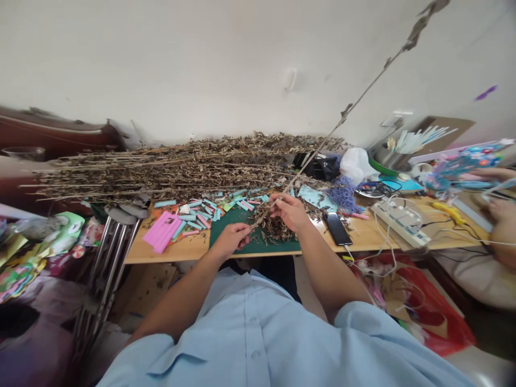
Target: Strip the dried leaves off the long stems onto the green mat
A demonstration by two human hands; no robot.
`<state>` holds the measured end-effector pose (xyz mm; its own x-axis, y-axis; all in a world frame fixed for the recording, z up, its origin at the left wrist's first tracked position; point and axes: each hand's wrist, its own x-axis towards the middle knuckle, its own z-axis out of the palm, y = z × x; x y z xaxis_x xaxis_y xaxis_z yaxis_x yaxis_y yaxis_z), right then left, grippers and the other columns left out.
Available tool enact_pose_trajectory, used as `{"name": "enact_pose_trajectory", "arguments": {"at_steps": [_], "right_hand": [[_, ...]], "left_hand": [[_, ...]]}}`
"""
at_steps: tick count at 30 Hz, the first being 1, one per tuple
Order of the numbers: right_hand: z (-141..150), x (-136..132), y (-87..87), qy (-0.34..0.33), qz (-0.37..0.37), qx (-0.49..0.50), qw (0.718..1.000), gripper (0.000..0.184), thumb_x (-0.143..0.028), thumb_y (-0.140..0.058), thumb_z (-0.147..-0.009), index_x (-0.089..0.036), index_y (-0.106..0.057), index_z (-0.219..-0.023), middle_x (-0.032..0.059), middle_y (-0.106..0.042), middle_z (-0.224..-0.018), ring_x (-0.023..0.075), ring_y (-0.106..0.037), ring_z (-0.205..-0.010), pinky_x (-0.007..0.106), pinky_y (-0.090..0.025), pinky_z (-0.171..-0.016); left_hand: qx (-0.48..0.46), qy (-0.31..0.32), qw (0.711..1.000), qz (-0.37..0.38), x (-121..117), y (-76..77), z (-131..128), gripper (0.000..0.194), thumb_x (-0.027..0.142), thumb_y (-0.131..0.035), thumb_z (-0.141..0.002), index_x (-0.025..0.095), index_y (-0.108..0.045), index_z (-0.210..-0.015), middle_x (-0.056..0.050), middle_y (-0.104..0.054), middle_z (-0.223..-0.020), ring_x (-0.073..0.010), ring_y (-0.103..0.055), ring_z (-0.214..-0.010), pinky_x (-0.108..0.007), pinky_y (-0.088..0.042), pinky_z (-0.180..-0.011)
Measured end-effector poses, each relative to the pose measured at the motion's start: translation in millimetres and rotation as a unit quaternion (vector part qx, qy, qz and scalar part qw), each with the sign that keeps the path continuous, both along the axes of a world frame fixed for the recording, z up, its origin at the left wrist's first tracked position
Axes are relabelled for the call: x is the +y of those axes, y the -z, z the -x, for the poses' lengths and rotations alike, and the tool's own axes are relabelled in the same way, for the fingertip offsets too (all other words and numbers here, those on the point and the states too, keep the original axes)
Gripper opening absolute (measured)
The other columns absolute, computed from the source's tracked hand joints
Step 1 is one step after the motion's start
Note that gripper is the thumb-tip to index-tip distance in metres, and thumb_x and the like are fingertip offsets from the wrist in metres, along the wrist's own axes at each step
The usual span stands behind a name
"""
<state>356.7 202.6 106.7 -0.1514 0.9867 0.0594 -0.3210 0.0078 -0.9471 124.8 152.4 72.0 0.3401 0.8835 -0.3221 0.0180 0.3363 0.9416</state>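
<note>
I have a long dried stalk (345, 112) slanting from in front of me up to the right, across the pale wall. My right hand (288, 212) pinches it near the low end, thumb against bent fingers. My left hand (234, 237) is nearly closed beside that end, fingertips together; I cannot tell whether they grip stalk or leaf.

Just beneath lies a heap of crumbled leaves (280, 234) on a green mat (258, 249). Rolled blue and pink pieces (191, 217) crowd the mat's left side, with a pink sheet (162, 231) near the table's edge. Behind them, a deep bank of dried stalks (181, 172) takes up the back of the table (139, 250).

Near my right forearm a phone (337, 229) lies with its cable plugged in. Beyond it are tangled purple yarn (344, 194), a white bag (357, 166) and a power strip (401, 223) trailing wires. Farther right, another person's hand (502, 209) shows, blurred. A red bag (447, 322) lies below the table.
</note>
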Motion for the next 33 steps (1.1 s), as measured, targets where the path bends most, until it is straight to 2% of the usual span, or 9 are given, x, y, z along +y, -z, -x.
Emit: {"name": "enact_pose_trajectory", "arguments": {"at_steps": [7,13,15,18,21,24,27,29,33], "right_hand": [[1.5,7.0,5.3,0.111,0.037,-0.003,0.993,0.031,-0.039,-0.087,-0.063,-0.019,-0.069,-0.081,-0.0021,-0.065,-0.069,0.0121,-0.063,-0.060,0.025,-0.057,-0.057],[-11.1,21.1,15.8,0.182,0.017,-0.092,0.979,0.030,-0.046,-0.077,-0.070,-0.020,-0.069,-0.082,-0.0005,-0.064,-0.068,0.0153,-0.062,-0.060,0.032,-0.058,-0.061],[-17.3,27.9,22.2,0.219,-0.020,-0.225,0.949,0.027,-0.045,-0.070,-0.077,-0.020,-0.071,-0.086,0.0037,-0.068,-0.075,0.0209,-0.065,-0.071,0.039,-0.059,-0.071],[-22.8,32.4,29.9,0.222,-0.127,-0.433,0.864,0.024,-0.035,-0.061,-0.084,-0.020,-0.074,-0.097,0.0113,-0.072,-0.105,0.0288,-0.063,-0.105,0.048,-0.050,-0.098],[-20.0,26.2,32.2,0.231,-0.181,-0.489,0.821,0.034,-0.029,-0.063,-0.081,-0.021,-0.071,-0.112,0.0116,-0.062,-0.132,0.0324,-0.049,-0.131,0.054,-0.034,-0.114],[-9.0,11.2,29.0,0.223,-0.140,-0.358,0.896,0.033,-0.038,-0.060,-0.085,-0.021,-0.071,-0.111,0.0104,-0.066,-0.125,0.0298,-0.059,-0.120,0.052,-0.042,-0.108],[7.0,-4.6,22.5,0.097,-0.033,-0.143,0.984,0.046,-0.057,-0.051,-0.090,-0.021,-0.068,-0.112,0.0090,-0.072,-0.108,0.0229,-0.071,-0.085,0.043,-0.059,-0.080],[17.9,-11.1,17.9,0.042,0.019,-0.062,0.997,0.052,-0.064,-0.057,-0.085,-0.023,-0.066,-0.116,0.0076,-0.073,-0.104,0.0188,-0.070,-0.072,0.034,-0.060,-0.063],[30.1,-12.4,12.1,0.084,0.036,-0.067,0.994,0.045,-0.050,-0.081,-0.068,-0.021,-0.071,-0.101,0.0019,-0.072,-0.085,0.0140,-0.067,-0.064,0.027,-0.059,-0.057]], "left_hand": [[-0.008,-0.015,1.000,0.015,2.2,-0.3,2.5,0.037,0.051,-0.070,-0.073,0.016,-0.061,-0.081,0.003,-0.053,-0.058,-0.0044,-0.038,-0.041,-0.018,-0.022,-0.041],[-0.024,-0.015,0.999,0.026,2.9,-2.4,5.1,0.039,0.050,-0.073,-0.072,0.015,-0.062,-0.085,0.003,-0.053,-0.058,-0.0043,-0.037,-0.041,-0.018,-0.019,-0.041],[-0.031,-0.015,0.999,0.028,4.1,-1.7,5.4,0.038,0.049,-0.073,-0.073,0.015,-0.063,-0.086,0.003,-0.053,-0.057,-0.0042,-0.037,-0.041,-0.018,-0.018,-0.041],[-0.016,-0.024,1.000,0.011,6.1,-0.1,4.4,0.037,0.048,-0.072,-0.073,0.015,-0.063,-0.086,0.003,-0.055,-0.059,-0.0047,-0.040,-0.042,-0.017,-0.023,-0.042],[0.012,-0.052,0.998,-0.015,7.2,1.1,2.9,0.037,0.048,-0.073,-0.072,0.015,-0.065,-0.089,0.002,-0.057,-0.064,-0.0059,-0.045,-0.046,-0.018,-0.029,-0.043],[0.027,-0.071,0.996,-0.048,8.2,3.2,1.9,0.036,0.046,-0.072,-0.073,0.016,-0.068,-0.092,0.003,-0.055,-0.063,-0.0068,-0.046,-0.048,-0.019,-0.032,-0.044],[0.049,-0.087,0.991,-0.091,10.9,7.1,-0.2,0.032,0.043,-0.070,-0.075,0.016,-0.070,-0.092,0.004,-0.054,-0.060,-0.0076,-0.046,-0.049,-0.020,-0.034,-0.046],[0.067,-0.094,0.987,-0.115,13.3,9.2,-3.3,0.031,0.042,-0.069,-0.076,0.016,-0.070,-0.092,0.004,-0.055,-0.060,-0.0081,-0.047,-0.050,-0.020,-0.035,-0.048],[0.085,-0.088,0.981,-0.149,16.4,7.6,-11.6,0.031,0.042,-0.067,-0.078,0.015,-0.071,-0.093,0.003,-0.056,-0.060,-0.0086,-0.047,-0.050,-0.021,-0.036,-0.049]]}}
